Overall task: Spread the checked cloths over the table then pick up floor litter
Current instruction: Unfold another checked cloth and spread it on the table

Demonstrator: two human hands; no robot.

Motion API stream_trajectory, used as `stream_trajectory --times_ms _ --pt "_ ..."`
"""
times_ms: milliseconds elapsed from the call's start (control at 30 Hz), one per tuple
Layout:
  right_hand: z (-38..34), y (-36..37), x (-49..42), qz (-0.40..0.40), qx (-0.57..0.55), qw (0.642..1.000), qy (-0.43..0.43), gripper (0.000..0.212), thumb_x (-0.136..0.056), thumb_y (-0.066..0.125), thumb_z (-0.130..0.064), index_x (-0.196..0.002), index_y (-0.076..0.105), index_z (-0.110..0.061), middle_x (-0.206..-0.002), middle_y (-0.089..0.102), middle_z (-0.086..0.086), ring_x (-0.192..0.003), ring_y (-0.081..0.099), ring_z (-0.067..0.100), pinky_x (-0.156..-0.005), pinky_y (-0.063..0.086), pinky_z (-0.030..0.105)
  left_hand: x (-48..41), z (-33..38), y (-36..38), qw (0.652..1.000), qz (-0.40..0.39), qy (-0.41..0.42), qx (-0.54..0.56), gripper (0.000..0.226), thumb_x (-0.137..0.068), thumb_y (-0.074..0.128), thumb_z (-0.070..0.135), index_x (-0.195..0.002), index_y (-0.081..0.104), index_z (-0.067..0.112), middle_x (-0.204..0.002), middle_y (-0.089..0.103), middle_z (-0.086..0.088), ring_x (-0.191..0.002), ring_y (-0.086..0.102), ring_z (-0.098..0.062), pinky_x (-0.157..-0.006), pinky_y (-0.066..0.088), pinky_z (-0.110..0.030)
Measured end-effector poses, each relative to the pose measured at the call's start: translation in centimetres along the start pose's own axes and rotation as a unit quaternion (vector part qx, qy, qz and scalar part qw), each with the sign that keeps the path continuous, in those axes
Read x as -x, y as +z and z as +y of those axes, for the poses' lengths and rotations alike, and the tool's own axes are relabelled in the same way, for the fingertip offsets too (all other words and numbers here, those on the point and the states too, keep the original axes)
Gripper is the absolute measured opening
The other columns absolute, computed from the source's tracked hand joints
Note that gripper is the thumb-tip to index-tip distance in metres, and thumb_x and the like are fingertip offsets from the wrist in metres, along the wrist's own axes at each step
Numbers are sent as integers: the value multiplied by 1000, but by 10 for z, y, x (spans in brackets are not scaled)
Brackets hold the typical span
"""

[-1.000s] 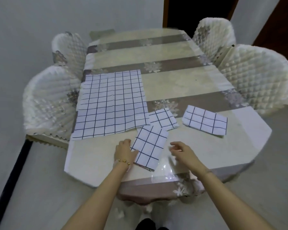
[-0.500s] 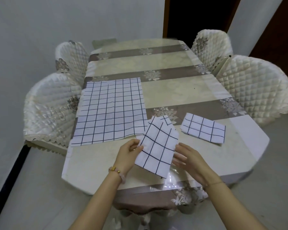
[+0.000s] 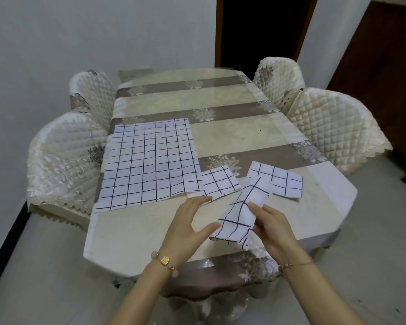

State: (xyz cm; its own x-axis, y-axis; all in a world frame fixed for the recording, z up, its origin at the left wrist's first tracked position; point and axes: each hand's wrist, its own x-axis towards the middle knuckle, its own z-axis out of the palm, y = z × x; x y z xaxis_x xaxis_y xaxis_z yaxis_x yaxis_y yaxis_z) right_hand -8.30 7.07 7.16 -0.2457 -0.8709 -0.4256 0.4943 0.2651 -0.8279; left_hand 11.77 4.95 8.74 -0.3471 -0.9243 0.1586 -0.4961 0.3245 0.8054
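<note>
A folded white checked cloth [image 3: 240, 216] with dark grid lines is lifted above the near table [image 3: 136, 231] edge, pinched by the right hand [image 3: 271, 227]; the left hand [image 3: 188, 225], fingers spread, touches its near corner. Its underside is hidden. One spread cloth [image 3: 148, 165] lies left; two folded cloths [image 3: 219, 180] [image 3: 283, 182] lie beyond, between quilted chairs [image 3: 63, 160].

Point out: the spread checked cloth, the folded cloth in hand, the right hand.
spread checked cloth [image 3: 150, 164], head view, middle of its flat surface
folded cloth [image 3: 238, 221], head view, middle of its held part
right hand [image 3: 275, 231], head view, back of hand
</note>
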Motion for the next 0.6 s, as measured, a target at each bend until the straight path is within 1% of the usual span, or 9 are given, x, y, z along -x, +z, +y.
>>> stream_trajectory --times_ms 67,100,167,233,300,400,467,533,600 --pt "0 2 2 8 -13 1000 5 16 -89 60 -10 -100 69 -2 -97 76 11 -90 72 23 -71 61 29 5 8 3 994 -55 74 -52 56 -71 65 58 -121 42 51 -127 40 37 -121 31 18 -103 20 -2" --pt "0 4 3 7 -19 1000 5 15 -89 60 -9 -99 69 -2 -96 76 12 -89 73 23 -69 60 28 7 9 6 990 -71 102 -72 56 -71 66 56 -123 47 45 -129 45 29 -123 34 12 -106 22 -7" --pt "1 7 7 0 -30 1000 4 15 -89 60 -9 -98 70 -2 -95 76 12 -86 73 21 -64 59 26 9 11 10 988 -69 115 -76 41 -78 69 36 -118 61 27 -126 57 13 -121 46 -1 -105 32 -16" --pt "2 9 9 -12 -30 999 3 17 -90 60 -10 -101 69 -2 -97 75 11 -88 73 21 -64 58 24 10 9 10 993 -41 98 -45 20 -83 65 14 -102 70 15 -112 66 5 -107 58 -7 -95 44 -22" --pt "3 8 11 -39 -28 999 0 19 -90 59 -10 -104 69 -2 -102 75 11 -95 71 21 -70 58 24 11 8 8 997 -5 73 -12 16 -83 61 4 -90 72 13 -95 70 5 -90 60 0 -83 47 -17" --pt "7 5 13 -63 -23 998 -10 14 -88 61 -9 -89 74 -3 -91 74 8 -84 71 15 -74 57 21 9 8 3 998 19 11 52 23 -85 60 5 -79 68 26 -79 66 18 -78 59 5 -71 42 -6" --pt "10 6 13 -40 -15 999 -8 10 -84 66 -12 -83 69 -2 -79 61 7 -71 61 11 -71 56 19 7 9 2 995 23 -25 89 32 -86 59 7 -72 64 35 -72 67 22 -73 59 6 -66 42 -5" --pt "11 8 11 -21 2 1000 -7 19 -82 69 -18 -89 68 0 -81 58 12 -73 56 16 -75 57 25 2 9 0 990 38 -52 123 30 -86 60 10 -69 65 35 -70 66 19 -67 56 4 -63 42 -9" --pt "7 10 12 -13 33 999 -18 20 -84 67 -21 -82 72 -2 -79 67 10 -72 59 17 -71 57 28 -6 9 -4 982 73 -78 154 23 -86 62 14 -69 66 29 -67 64 11 -66 54 -3 -65 45 -20"
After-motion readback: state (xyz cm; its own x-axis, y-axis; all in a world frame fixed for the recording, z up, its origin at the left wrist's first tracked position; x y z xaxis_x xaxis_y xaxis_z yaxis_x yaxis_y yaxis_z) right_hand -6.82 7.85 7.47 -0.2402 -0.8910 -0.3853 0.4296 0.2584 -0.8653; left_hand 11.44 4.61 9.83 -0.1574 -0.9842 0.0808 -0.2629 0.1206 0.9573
